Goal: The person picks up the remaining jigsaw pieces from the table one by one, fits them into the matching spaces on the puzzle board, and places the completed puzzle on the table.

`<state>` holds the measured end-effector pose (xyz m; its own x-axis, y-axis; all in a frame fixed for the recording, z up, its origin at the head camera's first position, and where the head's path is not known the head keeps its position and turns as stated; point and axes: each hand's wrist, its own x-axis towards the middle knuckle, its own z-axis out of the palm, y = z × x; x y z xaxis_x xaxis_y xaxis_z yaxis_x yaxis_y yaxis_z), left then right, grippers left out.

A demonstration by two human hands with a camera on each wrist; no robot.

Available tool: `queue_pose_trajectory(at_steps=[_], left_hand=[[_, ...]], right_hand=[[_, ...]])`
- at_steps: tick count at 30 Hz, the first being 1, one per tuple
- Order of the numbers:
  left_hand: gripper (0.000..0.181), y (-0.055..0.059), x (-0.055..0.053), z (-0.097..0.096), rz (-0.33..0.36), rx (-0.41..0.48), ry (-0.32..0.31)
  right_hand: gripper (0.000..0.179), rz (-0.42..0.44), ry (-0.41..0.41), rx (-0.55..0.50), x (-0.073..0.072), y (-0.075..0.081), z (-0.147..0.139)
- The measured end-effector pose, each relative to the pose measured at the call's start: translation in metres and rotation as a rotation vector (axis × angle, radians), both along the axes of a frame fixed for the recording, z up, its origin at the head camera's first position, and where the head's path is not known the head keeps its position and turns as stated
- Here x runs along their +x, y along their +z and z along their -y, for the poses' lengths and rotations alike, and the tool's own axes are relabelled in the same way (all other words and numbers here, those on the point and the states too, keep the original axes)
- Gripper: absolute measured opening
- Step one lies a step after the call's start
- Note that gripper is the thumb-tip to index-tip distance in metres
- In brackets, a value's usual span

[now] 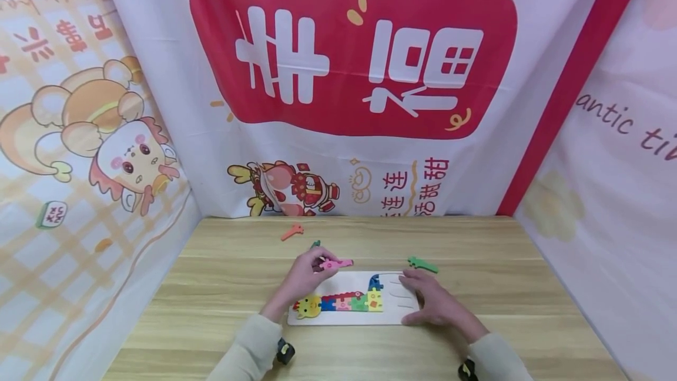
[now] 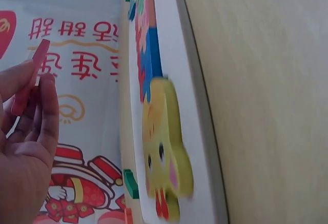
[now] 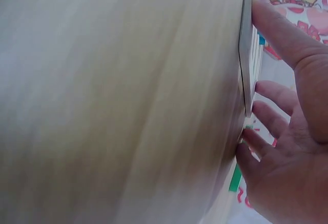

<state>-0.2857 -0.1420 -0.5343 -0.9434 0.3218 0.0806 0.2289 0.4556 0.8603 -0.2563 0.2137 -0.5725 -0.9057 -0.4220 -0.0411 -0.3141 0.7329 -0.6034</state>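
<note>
My left hand (image 1: 309, 269) pinches a pink puzzle piece (image 1: 338, 264) between thumb and fingers, above the far edge of a white puzzle board (image 1: 359, 318). In the left wrist view the pink piece (image 2: 33, 75) stands tilted on edge. On the board lies a giraffe puzzle with a yellow head (image 1: 308, 307), a neck of several coloured pieces and a blue piece (image 1: 374, 281) near the far edge. Bare outlined slots show at the right end. There my right hand (image 1: 436, 298) rests with fingers spread, its thumb (image 3: 277, 26) on the board and fingertips at its edge.
A green piece (image 1: 423, 264) lies beyond my right hand. Farther back on the left is an orange-red piece (image 1: 292, 232), and a dark green piece (image 1: 315, 244) shows partly behind my left hand. Printed cloth (image 1: 349, 169) hangs behind the wooden table (image 1: 370, 357).
</note>
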Motion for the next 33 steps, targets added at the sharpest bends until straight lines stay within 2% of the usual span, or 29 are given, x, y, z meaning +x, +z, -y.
queue_pose_trajectory(at_steps=[5, 12, 21, 28, 33], left_hand=[[0.016, 0.000, 0.005, -0.012, -0.076, -0.056, -0.052], [0.013, -0.005, 0.011, -0.023, -0.044, -0.110, -0.085], [0.024, -0.011, 0.017, -0.032, -0.075, -0.202, -0.119], [0.015, -0.012, 0.021, -0.044, -0.165, -0.278, -0.124], [0.013, -0.015, 0.024, -0.053, -0.246, -0.403, -0.096]], right_hand=[[0.101, -0.007, -0.025, 0.033, 0.002, 0.004, 0.018], [0.103, -0.015, -0.016, 0.069, 0.000, 0.004, 0.037], [0.106, -0.014, 0.061, 0.013, -0.009, -0.005, 0.016], [0.107, -0.029, 0.098, 0.018, -0.012, -0.001, 0.017], [0.108, -0.032, 0.097, 0.043, -0.013, 0.000, 0.021]])
